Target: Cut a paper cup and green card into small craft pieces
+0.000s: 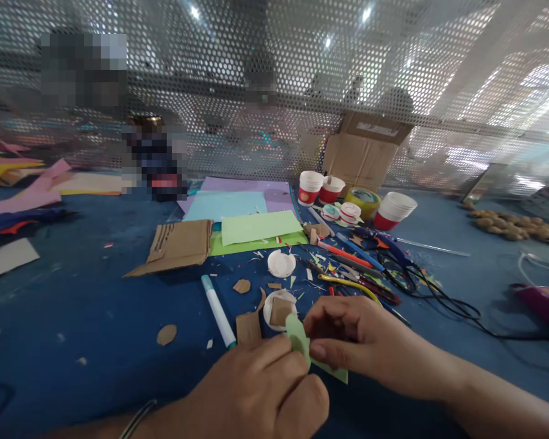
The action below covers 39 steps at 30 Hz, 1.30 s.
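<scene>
My left hand is closed around a small piece of light green paper with a rounded upper end. My right hand has its fingers curled at the same paper, and a pointed green corner shows below its thumb. The hands hide where the paper is pinched. Just beyond them, a white cut cup bottom holds a brown cardboard square. A strip of cardboard and a white marker with teal ends lie by my left hand.
Green paper sheets and folded cardboard lie farther back. Paper cups and a tape roll stand behind pens, scissors and scraps. A black cable runs right. A perforated metal screen borders the table; a person shows there.
</scene>
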Available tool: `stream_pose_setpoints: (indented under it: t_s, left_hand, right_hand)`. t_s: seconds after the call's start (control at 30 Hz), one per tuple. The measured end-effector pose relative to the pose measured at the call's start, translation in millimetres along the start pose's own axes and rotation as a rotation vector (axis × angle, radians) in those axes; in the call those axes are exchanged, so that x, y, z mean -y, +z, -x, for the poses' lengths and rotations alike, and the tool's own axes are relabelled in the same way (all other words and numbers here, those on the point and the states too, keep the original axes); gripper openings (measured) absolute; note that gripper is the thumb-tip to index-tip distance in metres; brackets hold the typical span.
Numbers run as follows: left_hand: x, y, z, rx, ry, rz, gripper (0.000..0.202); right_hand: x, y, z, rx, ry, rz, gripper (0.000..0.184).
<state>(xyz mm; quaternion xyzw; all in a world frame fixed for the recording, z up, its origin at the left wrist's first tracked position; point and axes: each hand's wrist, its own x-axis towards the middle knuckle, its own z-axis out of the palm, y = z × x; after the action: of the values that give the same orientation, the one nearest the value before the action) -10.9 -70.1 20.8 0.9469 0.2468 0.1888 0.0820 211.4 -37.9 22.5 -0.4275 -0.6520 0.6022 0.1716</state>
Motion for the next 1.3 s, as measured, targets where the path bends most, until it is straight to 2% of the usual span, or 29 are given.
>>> stream_pose_setpoints:
  t_s: [0.17, 0.23, 0.27, 0.33, 0.4, 0.53, 0.6, 0.7, 0.77, 0.83, 0.9, 0.97, 1.03, 1.2, 1.3]
  left_hand:
    - [1, 1.3, -4, 0.053, -0.007, -0.05, 0.033]
    - [1, 3.1, -5, 0.037, 0.001, -0.057, 0.032]
    - [1, 4.0, -5, 0.058, -0.041, -0.062, 0.03]
    - [1, 5.5, -5, 0.039, 0.005, -0.039, 0.028]
    - [0, 6.5, -5, 0.088, -0.045, -0.041, 0.025]
    - [0, 8.3, -6, 0.035, -0.021, -0.079, 0.017]
    - [1, 9.2, -7, 0.007, 0.02, -0.099, 0.013]
    - [3, 9.7, -7, 0.038, 0.0, -0.095, 0.012]
    - [5, 9.7, -6, -0.003, -0.075, -0.003, 0.014]
    - [7, 10.4, -5, -0.079, -0.203, 0.184, 0.033]
    - [10, 12.1, -5, -0.103, -0.382, 0.45, 0.051]
    - [11, 14.7, -6, -0.053, -0.546, 0.733, 0.054]
    - [10, 17.9, -7, 0.02, -0.654, 0.929, 0.052]
    - [3, 24.3, -5, 0.063, -0.674, 1.126, 0.053]
    - [2, 24.2, -3, 0.134, -0.661, 1.083, 0.037]
  right_hand:
    - [-6, 4, -1, 0.021, 0.028, -0.199, 0.03]
    - [-8, 4, -1, 0.019, 0.05, -0.214, 0.031]
    - [-9, 4, -1, 0.019, 0.057, -0.215, 0.031]
    - [-11, 4, 0, 0.023, 0.062, -0.218, 0.03]
    - [-13, 4, 1, 0.029, 0.062, -0.231, 0.03]
    - [-15, 6, 0, 0.032, 0.049, -0.241, 0.03]
    - [-17, 7, -2, 0.011, 0.039, -0.249, 0.029]
    - [-19, 9, -4, -0.042, 0.027, -0.281, 0.029]
    - [-19, 9, -4, -0.077, 0.013, -0.3, 0.03]
    - [-18, 8, -4, -0.111, -0.004, -0.309, 0.031]
    - [-16, 7, -3, -0.134, -0.01, -0.298, 0.03]
    - [-16, 6, -2, -0.142, -0.006, -0.275, 0.029]
    - [-16, 6, -2, -0.133, -0.004, -0.255, 0.028]
    - [-20, 8, -2, -0.063, 0.012, -0.198, 0.026]
    - [-21, 10, -3, -0.051, 0.033, -0.159, 0.025]
